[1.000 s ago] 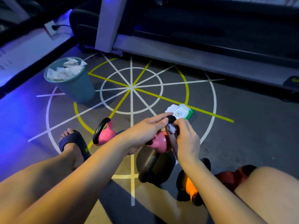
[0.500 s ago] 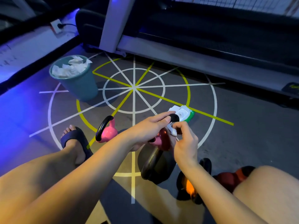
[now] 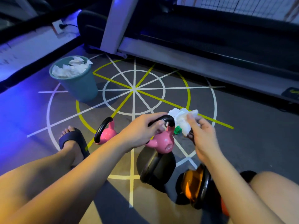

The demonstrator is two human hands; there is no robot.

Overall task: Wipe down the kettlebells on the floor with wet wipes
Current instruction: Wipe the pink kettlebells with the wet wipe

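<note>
My left hand (image 3: pixel 142 131) grips the black handle of a pink kettlebell (image 3: pixel 163 143), holding it tilted above the floor. Beside the handle's right end, my right hand (image 3: pixel 202 135) holds a crumpled white wet wipe (image 3: pixel 184 122). A second pink kettlebell (image 3: pixel 106 135) lies on the floor to the left. Below the held one sits a black kettlebell (image 3: pixel 157 167), and an orange kettlebell (image 3: pixel 194 186) rests near my right arm. The green wet wipes pack (image 3: pixel 177 130) is mostly hidden behind the wipe.
A teal bin (image 3: pixel 77 84) full of used wipes stands at the back left. A treadmill (image 3: pixel 194 50) runs along the back. My left foot in a dark slipper (image 3: pixel 72 141) rests on the marked floor, and my right knee (image 3: pixel 275 191) is at the lower right.
My right hand has drawn the wipe off the handle's end and to the right, so more of the wipe shows. The held pink kettlebell now shows more fully.
</note>
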